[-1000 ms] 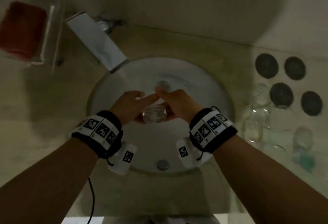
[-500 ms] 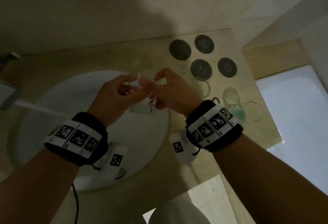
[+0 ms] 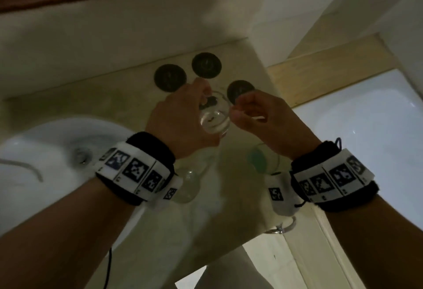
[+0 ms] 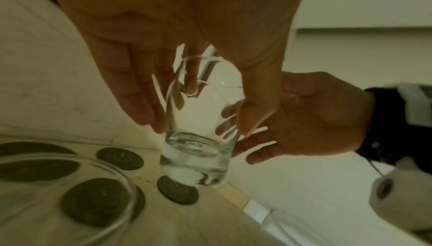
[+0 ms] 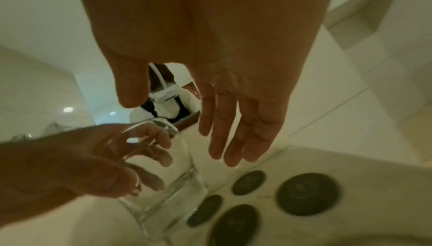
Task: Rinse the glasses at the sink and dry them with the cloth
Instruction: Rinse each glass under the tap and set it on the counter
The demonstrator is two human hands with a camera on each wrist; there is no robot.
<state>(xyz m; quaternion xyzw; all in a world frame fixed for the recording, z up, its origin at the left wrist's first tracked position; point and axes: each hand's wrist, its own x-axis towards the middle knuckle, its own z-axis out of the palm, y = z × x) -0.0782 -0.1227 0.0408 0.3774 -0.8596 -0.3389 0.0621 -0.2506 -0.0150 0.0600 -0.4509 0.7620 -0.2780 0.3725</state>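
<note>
A clear tumbler [image 3: 215, 119] with a thick base hangs just above the beige counter, over the dark round coasters [image 3: 170, 77]. My left hand [image 3: 180, 119] grips it at the rim, with one finger inside and the thumb outside, as the left wrist view of the tumbler [image 4: 196, 154] shows. My right hand [image 3: 258, 114] hovers close beside the tumbler on its right. In the right wrist view its fingers [image 5: 233, 130] hang straight and hold nothing, a little apart from the tumbler [image 5: 168, 194]. No cloth is in view.
The white sink basin [image 3: 34, 151] lies at the left with its drain [image 3: 81, 154]. More clear glasses stand on the counter under my wrists, one plain [image 3: 187, 185] and one with a teal base [image 3: 259, 158]. A white bathtub [image 3: 366, 128] fills the right side.
Both hands carried the tumbler from over the basin rightward to above the coasters. The right hand came off the tumbler and now only the left holds it.
</note>
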